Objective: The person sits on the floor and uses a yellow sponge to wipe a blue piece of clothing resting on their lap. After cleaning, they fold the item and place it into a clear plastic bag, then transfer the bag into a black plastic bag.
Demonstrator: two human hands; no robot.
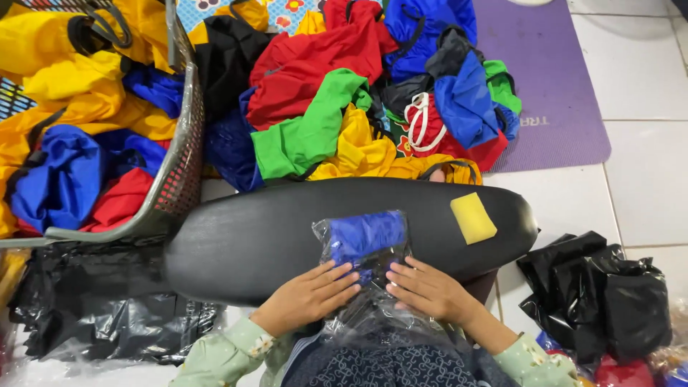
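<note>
Obs.: working surface is the black padded board (287, 229), lying across my lap; all positions referenced to it. On its near edge, about centre, sits a clear plastic bag (362, 287) with a rolled blue fabric piece (365, 235) inside, the roll toward the far end of the bag and the bag's open tail trailing off the board toward my body. My left hand (312, 290) lies flat on the bag's left side, fingers extended and together, pressing down and not clenched on anything. My right hand (430, 290) mirrors it on the right side, fingers likewise flat, tips just beside the left fingertips, nothing pinched. Judgement: both palms are held flat because the film is slippery and puffy; pressing from two sides keeps the roll from shifting and flattens the plastic against the firm board. A yellow sponge-like pad (473, 218) rests on the board's right part, well apart from the hands. Beyond the board's far edge, on the tiled floor, lies a heap of loose fabric pieces (344, 107) in red, green, yellow, blue and black. To the board's left stands a grey mesh basket (183, 150) with more of the same. Crumpled black plastic bags (602, 294) lie right of the board, and more black plastic (93, 301) lies left of it.
</note>
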